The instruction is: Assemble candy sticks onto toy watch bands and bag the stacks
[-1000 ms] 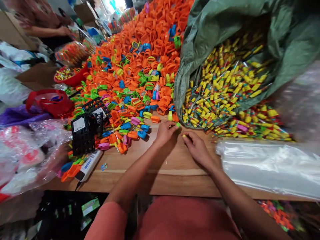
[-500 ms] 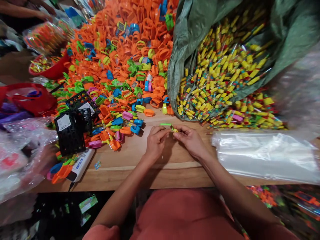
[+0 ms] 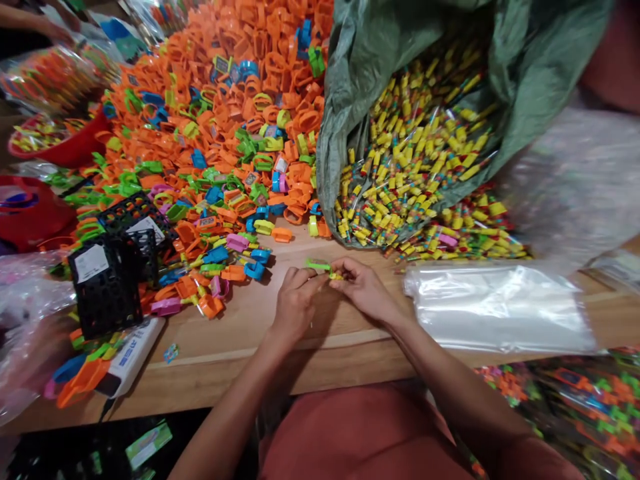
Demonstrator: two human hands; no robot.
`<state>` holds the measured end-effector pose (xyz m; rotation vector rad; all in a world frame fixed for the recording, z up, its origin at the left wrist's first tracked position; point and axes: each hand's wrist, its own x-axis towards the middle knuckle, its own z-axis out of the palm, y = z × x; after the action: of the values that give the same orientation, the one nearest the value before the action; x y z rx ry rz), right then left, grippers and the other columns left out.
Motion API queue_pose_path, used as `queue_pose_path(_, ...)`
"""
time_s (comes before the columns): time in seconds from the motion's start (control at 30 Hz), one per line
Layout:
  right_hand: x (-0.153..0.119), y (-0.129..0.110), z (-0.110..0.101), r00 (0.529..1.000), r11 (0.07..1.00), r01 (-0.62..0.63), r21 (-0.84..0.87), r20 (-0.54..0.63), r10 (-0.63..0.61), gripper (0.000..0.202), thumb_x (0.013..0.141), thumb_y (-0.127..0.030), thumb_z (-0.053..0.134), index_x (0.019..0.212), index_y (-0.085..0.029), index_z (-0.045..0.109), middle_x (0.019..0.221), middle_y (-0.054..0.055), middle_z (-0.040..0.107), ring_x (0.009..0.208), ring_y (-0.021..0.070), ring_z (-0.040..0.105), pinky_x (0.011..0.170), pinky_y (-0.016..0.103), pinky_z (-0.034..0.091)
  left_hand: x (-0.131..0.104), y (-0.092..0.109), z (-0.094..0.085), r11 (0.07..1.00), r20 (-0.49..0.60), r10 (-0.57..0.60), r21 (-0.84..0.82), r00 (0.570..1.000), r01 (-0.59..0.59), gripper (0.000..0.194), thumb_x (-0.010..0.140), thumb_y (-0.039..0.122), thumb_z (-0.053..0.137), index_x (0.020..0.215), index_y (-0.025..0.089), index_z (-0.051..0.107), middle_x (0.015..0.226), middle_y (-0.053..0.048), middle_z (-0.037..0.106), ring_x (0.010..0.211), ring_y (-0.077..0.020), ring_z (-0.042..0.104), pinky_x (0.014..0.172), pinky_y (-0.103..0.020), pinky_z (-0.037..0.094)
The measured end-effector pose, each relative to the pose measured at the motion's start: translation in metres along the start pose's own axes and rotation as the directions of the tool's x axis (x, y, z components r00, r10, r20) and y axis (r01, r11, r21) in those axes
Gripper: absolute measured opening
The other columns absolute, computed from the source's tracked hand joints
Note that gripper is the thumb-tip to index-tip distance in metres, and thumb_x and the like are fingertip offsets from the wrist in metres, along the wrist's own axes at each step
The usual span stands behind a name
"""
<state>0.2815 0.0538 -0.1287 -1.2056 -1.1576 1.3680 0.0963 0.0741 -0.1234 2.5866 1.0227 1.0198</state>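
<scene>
My left hand point(image 3: 296, 300) is closed, fingertips pinched on a green plastic piece point(image 3: 317, 265) that looks like a toy watch, mostly covered by the fingers. Opposite it, the thumb and fingers of my right hand point(image 3: 364, 290) pinch a small yellow piece point(image 3: 337, 275), like the yellow tubes in the sack. The two pieces meet or nearly meet between my fingertips; I cannot tell whether they are joined. Both hands are just above the wooden table point(image 3: 220, 357). Beyond them spreads a heap of orange, green and blue toy watches point(image 3: 220, 127).
An open green sack point(image 3: 333, 133) spills small yellow tubes point(image 3: 400, 180) at the back right. Clear plastic bags point(image 3: 500, 307) lie to the right. Left are black plastic trays point(image 3: 105, 287), a white power strip point(image 3: 134, 353) and a red basin point(image 3: 75, 147). Another person's arm point(image 3: 35, 23) shows far left.
The view has swung, so the table's contents appear farther left. Both hands keep their pinch close together; the green piece now tilts slightly.
</scene>
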Motion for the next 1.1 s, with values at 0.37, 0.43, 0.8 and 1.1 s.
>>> queue_pose_path(0.37,0.028,-0.027,-0.028,0.952,0.765,0.256,-0.591,0.017,-0.306,0.02,0.097,-0.029,0.06,0.111,-0.018,0.07,0.109,0.01,0.067,0.101,0.023,0.062,0.091,0.035,0.047,-0.002,-0.041,-0.077,0.937,0.052,-0.315,0.178,0.948,0.302,0.024,0.095,0.017,0.057,0.112,0.021,0.075,0.112,-0.008,0.069,0.088,-0.0211,0.066,0.075,-0.032,0.055)
queue_pose_path(0.43,0.04,-0.03,-0.045,0.918,0.598,0.201,-0.776,-0.063,-0.39,0.023,0.1,-0.025,0.052,0.11,-0.016,0.071,0.108,0.014,0.067,0.105,0.0277,0.06,0.095,0.041,0.047,0.008,-0.055,-0.092,0.891,-0.004,-0.406,0.219,0.914,0.398,0.027,0.094,0.023,0.06,0.117,0.02,0.073,0.124,-0.011,0.065,0.088,-0.0212,0.068,0.076,-0.034,0.057)
queue_pose_path(0.8,0.038,-0.018,-0.045,0.893,0.569,0.2,-0.798,-0.09,-0.44,0.017,0.098,-0.026,0.054,0.112,-0.018,0.06,0.1,0.009,0.065,0.087,0.0237,0.062,0.079,0.035,0.049,0.078,-0.104,-0.007,0.869,0.196,-0.453,0.314,0.87,0.382,0.031,0.089,0.002,0.052,0.103,0.017,0.075,0.107,-0.011,0.069,0.103,-0.0249,0.06,0.097,-0.038,0.049)
queue_pose_path(1.1,-0.001,0.008,-0.025,0.975,0.576,0.223,-0.787,0.186,-0.124,0.017,0.099,-0.022,0.049,0.103,-0.019,0.065,0.103,0.011,0.06,0.099,0.0254,0.059,0.089,0.038,0.047,0.049,-0.074,-0.013,0.903,0.176,-0.421,0.179,0.89,0.391,0.018,0.09,0.008,0.06,0.096,0.015,0.075,0.099,-0.01,0.072,0.096,-0.0251,0.063,0.089,-0.038,0.05)
